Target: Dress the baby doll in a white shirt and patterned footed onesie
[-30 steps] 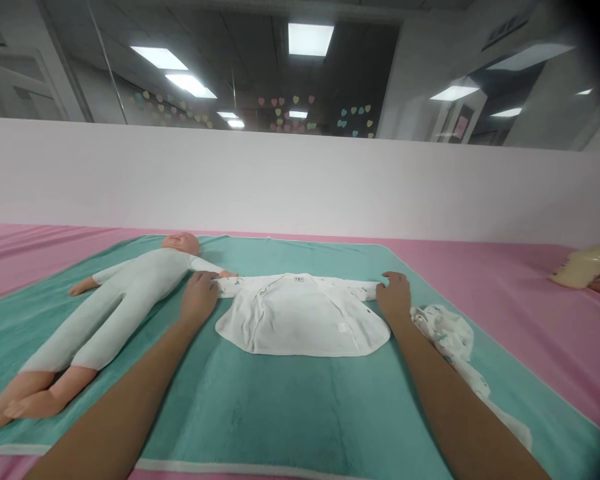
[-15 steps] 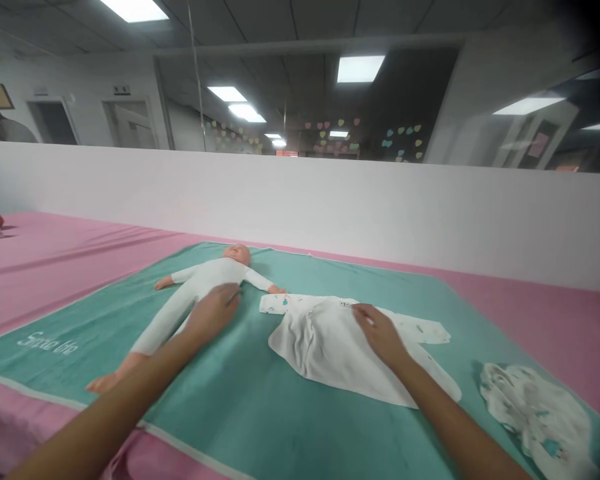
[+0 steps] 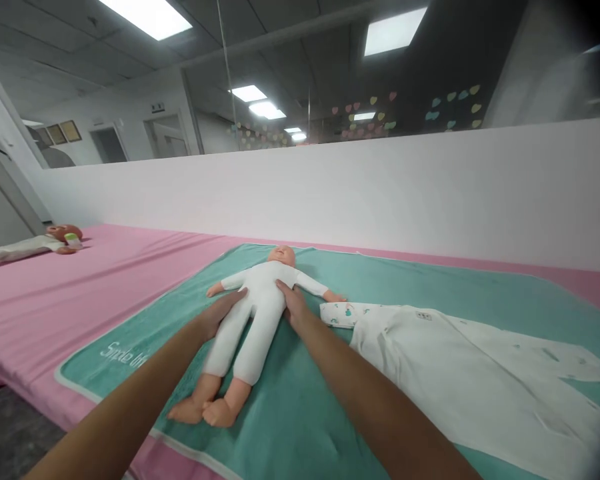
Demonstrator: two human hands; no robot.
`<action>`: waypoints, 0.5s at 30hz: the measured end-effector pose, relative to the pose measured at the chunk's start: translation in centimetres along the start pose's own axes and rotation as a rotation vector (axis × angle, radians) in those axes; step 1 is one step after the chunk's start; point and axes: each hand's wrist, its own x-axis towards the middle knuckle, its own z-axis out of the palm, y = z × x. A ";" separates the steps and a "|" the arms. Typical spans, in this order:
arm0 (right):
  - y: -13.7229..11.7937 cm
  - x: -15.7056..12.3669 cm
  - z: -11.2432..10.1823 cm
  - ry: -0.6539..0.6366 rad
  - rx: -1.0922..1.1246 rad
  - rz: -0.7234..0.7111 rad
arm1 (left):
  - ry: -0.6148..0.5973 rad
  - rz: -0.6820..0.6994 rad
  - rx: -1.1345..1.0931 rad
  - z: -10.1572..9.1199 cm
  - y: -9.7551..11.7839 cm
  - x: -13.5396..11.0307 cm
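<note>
A baby doll [image 3: 265, 283] in a white bodysuit lies on its back on a teal towel [image 3: 305, 413], head away from me and bare feet towards me. My left hand [image 3: 221, 315] grips the doll's side at the hip, thumb on top. On the opposite side, my right hand [image 3: 295, 305] holds the waist, its thumb resting on the white cloth. The fingers of both hands are partly hidden beside the body. Just right of the doll, a white baby shirt [image 3: 445, 360] with printed sleeves is spread flat, one cuff close to the doll's hand.
Pink sheeting [image 3: 145, 260] covers the surface beneath the towel. A second doll [image 3: 25, 248] lies at the far left, with a small green-and-white bottle [image 3: 73, 240] by its head. A low white wall [image 3: 330, 193] runs along the back, below a large glass pane.
Both hands have moved onto the doll's sides; the right one has left the shirt. My view has turned left, and the crumpled printed cloth at the right has gone out of sight.
</note>
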 end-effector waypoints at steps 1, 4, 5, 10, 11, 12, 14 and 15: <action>0.0 0.2 0.1 -0.022 0.030 0.001 | -0.003 0.002 -0.021 0.2 0.0 0.0; -0.8 0.2 0.5 -0.060 0.076 0.014 | -0.008 0.056 -0.077 0.8 0.4 -0.5; -1.4 0.1 0.7 -0.058 0.078 0.015 | -0.004 0.084 -0.092 1.1 0.7 -0.8; -5.8 -1.5 1.8 -0.076 0.085 -0.029 | 0.008 0.238 -0.127 3.5 2.7 -3.6; -6.9 -2.2 1.7 -0.084 0.094 -0.033 | -0.003 0.251 -0.136 4.4 3.3 -4.2; -8.1 -3.0 1.4 -0.083 0.104 -0.033 | -0.023 0.260 -0.146 5.4 3.8 -4.9; -10.6 -5.0 0.0 -0.055 0.123 -0.032 | -0.089 0.270 -0.161 8.0 4.7 -6.1; -11.8 -6.2 -1.1 -0.034 0.112 -0.039 | -0.130 0.271 -0.164 9.5 4.9 -6.5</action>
